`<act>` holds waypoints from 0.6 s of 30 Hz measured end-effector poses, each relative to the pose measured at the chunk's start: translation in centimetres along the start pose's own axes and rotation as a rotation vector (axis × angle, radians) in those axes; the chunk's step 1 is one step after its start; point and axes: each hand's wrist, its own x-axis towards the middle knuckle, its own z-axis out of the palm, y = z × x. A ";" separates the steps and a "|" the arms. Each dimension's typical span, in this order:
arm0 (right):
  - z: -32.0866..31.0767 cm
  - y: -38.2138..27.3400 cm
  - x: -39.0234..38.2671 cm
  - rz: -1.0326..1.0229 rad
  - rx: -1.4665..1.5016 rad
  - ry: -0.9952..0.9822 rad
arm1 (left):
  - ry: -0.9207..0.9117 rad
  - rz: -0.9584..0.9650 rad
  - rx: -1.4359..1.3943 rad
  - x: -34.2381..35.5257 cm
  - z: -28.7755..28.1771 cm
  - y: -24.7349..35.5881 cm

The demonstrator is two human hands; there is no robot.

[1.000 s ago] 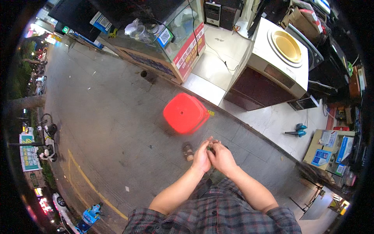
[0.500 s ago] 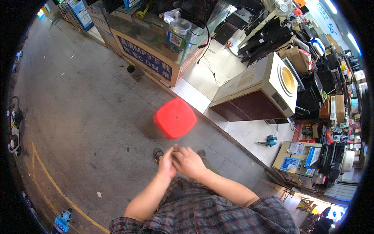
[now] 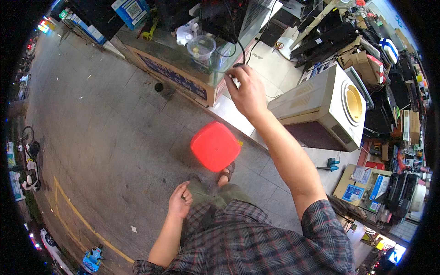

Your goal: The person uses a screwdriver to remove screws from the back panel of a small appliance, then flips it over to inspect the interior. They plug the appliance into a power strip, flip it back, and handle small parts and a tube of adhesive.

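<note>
The right hand [image 3: 249,95] is beyond the red plastic stool [image 3: 215,146], fingertips at a black cable [image 3: 244,56]; whether they grasp it cannot be told. Nearer than the stool, the left hand [image 3: 179,202] curls loosely, contents unclear. Beyond the stool, a glass-topped counter [image 3: 211,95] carries a pale-lettered dark blue panel [image 3: 172,75] and a blue QR-code card [image 3: 131,11].

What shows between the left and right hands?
In the head view, the red plastic stool on grey paving lies between the left hand and the right hand, with white floor tiles nearer the right.
</note>
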 end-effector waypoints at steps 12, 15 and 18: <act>4.7 0.1 6.2 0.054 -0.304 0.100 | -0.116 -0.211 0.180 6.2 4.3 8.3; 5.0 -0.4 6.6 0.065 -0.301 0.109 | -0.109 -0.231 0.219 7.3 3.7 11.6; 5.4 -0.8 7.0 0.105 -0.311 0.095 | -0.113 -0.249 0.246 8.6 3.3 14.0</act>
